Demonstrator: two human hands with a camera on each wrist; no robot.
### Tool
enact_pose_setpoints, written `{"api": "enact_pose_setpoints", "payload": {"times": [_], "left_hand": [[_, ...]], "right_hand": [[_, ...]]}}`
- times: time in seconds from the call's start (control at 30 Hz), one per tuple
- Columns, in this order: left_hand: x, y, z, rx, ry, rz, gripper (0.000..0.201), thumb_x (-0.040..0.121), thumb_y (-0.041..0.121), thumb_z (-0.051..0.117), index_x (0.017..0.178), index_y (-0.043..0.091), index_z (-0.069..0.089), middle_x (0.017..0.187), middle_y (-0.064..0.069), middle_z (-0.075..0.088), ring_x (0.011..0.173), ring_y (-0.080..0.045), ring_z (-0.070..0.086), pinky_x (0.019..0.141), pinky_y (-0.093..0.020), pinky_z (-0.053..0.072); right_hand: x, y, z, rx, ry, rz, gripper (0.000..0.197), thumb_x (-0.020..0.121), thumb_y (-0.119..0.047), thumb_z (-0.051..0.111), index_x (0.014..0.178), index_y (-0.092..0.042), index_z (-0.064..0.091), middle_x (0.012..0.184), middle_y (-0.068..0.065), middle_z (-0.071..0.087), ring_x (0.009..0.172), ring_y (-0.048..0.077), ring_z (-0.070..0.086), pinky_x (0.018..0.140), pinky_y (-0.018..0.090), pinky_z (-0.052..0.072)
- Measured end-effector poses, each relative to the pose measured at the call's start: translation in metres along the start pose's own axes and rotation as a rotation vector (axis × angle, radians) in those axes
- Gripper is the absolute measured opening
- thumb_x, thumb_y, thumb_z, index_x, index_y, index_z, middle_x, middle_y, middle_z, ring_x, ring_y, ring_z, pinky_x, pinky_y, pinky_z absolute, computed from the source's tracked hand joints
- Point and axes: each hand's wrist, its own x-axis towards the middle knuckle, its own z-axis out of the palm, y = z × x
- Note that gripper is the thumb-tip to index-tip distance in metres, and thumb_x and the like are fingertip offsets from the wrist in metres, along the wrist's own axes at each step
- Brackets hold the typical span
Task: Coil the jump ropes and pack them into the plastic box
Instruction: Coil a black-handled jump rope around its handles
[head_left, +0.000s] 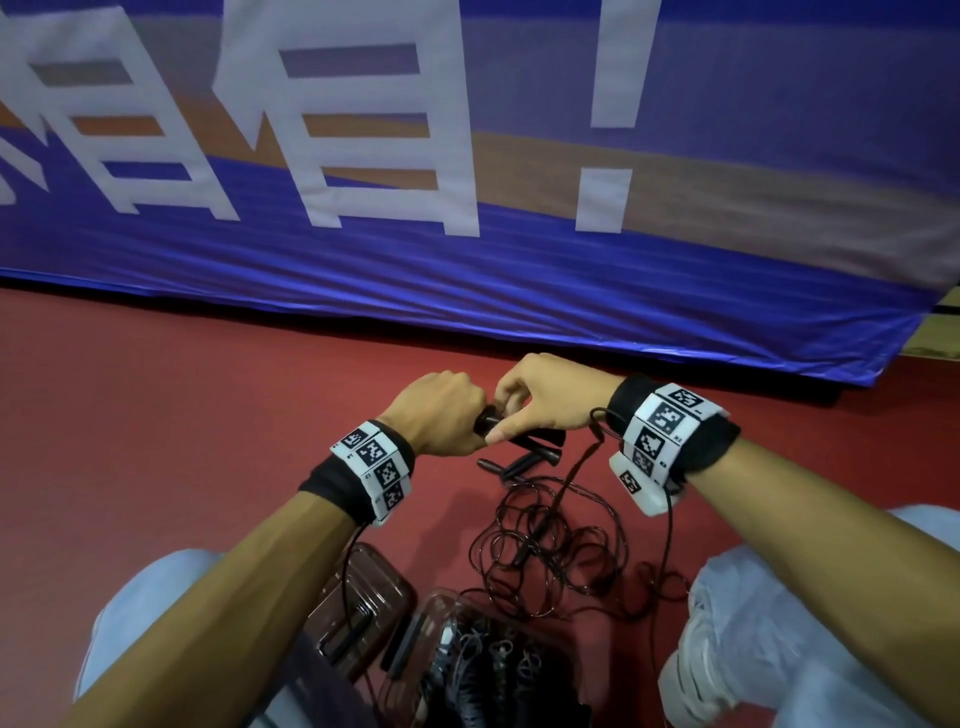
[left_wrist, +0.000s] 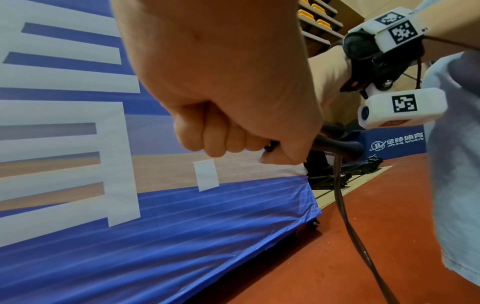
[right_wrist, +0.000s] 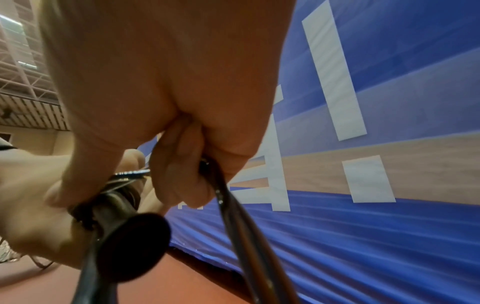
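Note:
My left hand (head_left: 465, 434) grips the black handle (head_left: 540, 439) of a jump rope in a fist just above the red floor. My right hand (head_left: 501, 415) meets it from the right, pinching the dark rope (right_wrist: 233, 216) against the handle. In the left wrist view the handle end (left_wrist: 337, 147) sticks out of the fist and rope (left_wrist: 345, 205) hangs down from it. The handle's round end cap (right_wrist: 132, 246) fills the right wrist view. The loose rope (head_left: 545, 545) lies tangled on the floor below my hands. The clear plastic box (head_left: 447, 608) sits between my knees with coiled ropes inside.
Another black handle (head_left: 519, 462) lies on the floor under my hands. The box lid (head_left: 363, 597) rests left of the box. A blue banner-covered mat (head_left: 467, 291) borders the floor ahead. My knees (head_left: 779, 597) flank the rope pile.

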Motion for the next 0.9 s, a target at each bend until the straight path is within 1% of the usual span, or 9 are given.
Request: {"api": "enact_pose_setpoints", "payload": {"times": [0.1,0.2,0.33,0.43,0.47,0.53,0.6,0.73,0.9], "left_hand": [[0.003,0.002,0.002,0.007,0.019,-0.012,0.033,0.086,0.045,0.054,0.080,0.016,0.068,0.078,-0.009,0.067,0.074,-0.035,0.065,0.058,-0.032,0.037],[0.005,0.003,0.005,0.002,0.032,-0.018,0.035,0.085,0.048,0.058,0.076,0.015,0.067,0.078,-0.010,0.068,0.074,-0.036,0.064,0.059,-0.032,0.037],[0.006,0.001,0.006,0.008,0.069,-0.011,0.038,0.087,0.052,0.057,0.075,0.017,0.067,0.077,-0.009,0.068,0.074,-0.036,0.064,0.060,-0.033,0.038],[0.007,-0.003,0.006,0.081,0.089,0.002,0.040,0.091,0.051,0.051,0.083,0.017,0.070,0.084,-0.010,0.070,0.079,-0.039,0.065,0.061,-0.034,0.037],[0.007,-0.005,0.006,0.101,0.094,0.004,0.039,0.091,0.051,0.050,0.086,0.017,0.071,0.086,-0.009,0.071,0.080,-0.038,0.065,0.062,-0.034,0.037],[0.008,-0.007,0.005,0.116,0.099,0.000,0.038,0.091,0.050,0.050,0.088,0.018,0.071,0.087,-0.008,0.071,0.079,-0.037,0.066,0.061,-0.034,0.038],[0.008,-0.009,0.004,0.101,0.099,-0.012,0.037,0.091,0.049,0.050,0.087,0.018,0.071,0.086,-0.008,0.071,0.078,-0.036,0.065,0.062,-0.034,0.041],[0.011,-0.007,0.004,0.057,0.099,-0.051,0.035,0.092,0.049,0.053,0.086,0.018,0.070,0.085,-0.010,0.070,0.080,-0.038,0.064,0.063,-0.036,0.042],[0.014,-0.002,0.007,0.006,0.046,-0.060,0.036,0.091,0.047,0.055,0.084,0.014,0.070,0.086,-0.011,0.069,0.081,-0.038,0.065,0.061,-0.035,0.039]], "right_hand": [[0.001,0.002,0.001,0.033,0.039,-0.016,0.042,0.083,-0.050,0.080,0.078,-0.009,0.070,0.068,0.004,0.072,0.058,0.013,0.057,0.062,0.031,0.045],[-0.002,0.001,0.004,0.039,0.085,-0.060,0.053,0.087,-0.052,0.075,0.067,-0.005,0.062,0.054,0.005,0.052,0.050,0.012,0.037,0.053,0.030,0.032],[-0.005,-0.001,-0.002,0.086,0.070,-0.047,0.051,0.090,-0.048,0.073,0.068,-0.004,0.063,0.049,-0.006,0.041,0.047,0.009,0.031,0.051,0.027,0.027],[-0.006,0.002,-0.010,0.153,-0.012,-0.024,0.045,0.091,-0.043,0.074,0.073,-0.004,0.064,0.053,-0.006,0.033,0.051,0.012,0.026,0.054,0.027,0.026],[-0.007,0.003,-0.013,0.163,-0.045,-0.023,0.039,0.091,-0.043,0.075,0.077,-0.007,0.068,0.055,-0.003,0.035,0.053,0.012,0.028,0.056,0.025,0.027],[-0.008,0.003,-0.016,0.175,-0.107,-0.021,0.036,0.086,-0.051,0.077,0.090,-0.015,0.075,0.061,0.010,0.055,0.061,0.011,0.040,0.065,0.022,0.034],[-0.007,0.004,-0.016,0.162,-0.108,-0.012,0.041,0.081,-0.058,0.078,0.096,-0.020,0.077,0.080,0.021,0.068,0.069,0.014,0.049,0.073,0.030,0.039],[-0.005,-0.005,-0.015,-0.125,-0.002,-0.067,0.034,0.097,-0.047,0.065,0.085,-0.018,0.075,0.061,0.005,0.054,0.052,0.011,0.039,0.052,0.023,0.032],[-0.009,-0.004,-0.005,-0.322,0.031,-0.096,0.053,0.105,-0.051,0.045,0.069,-0.014,0.056,0.063,0.013,0.056,0.052,0.019,0.040,0.053,0.034,0.034]]}}
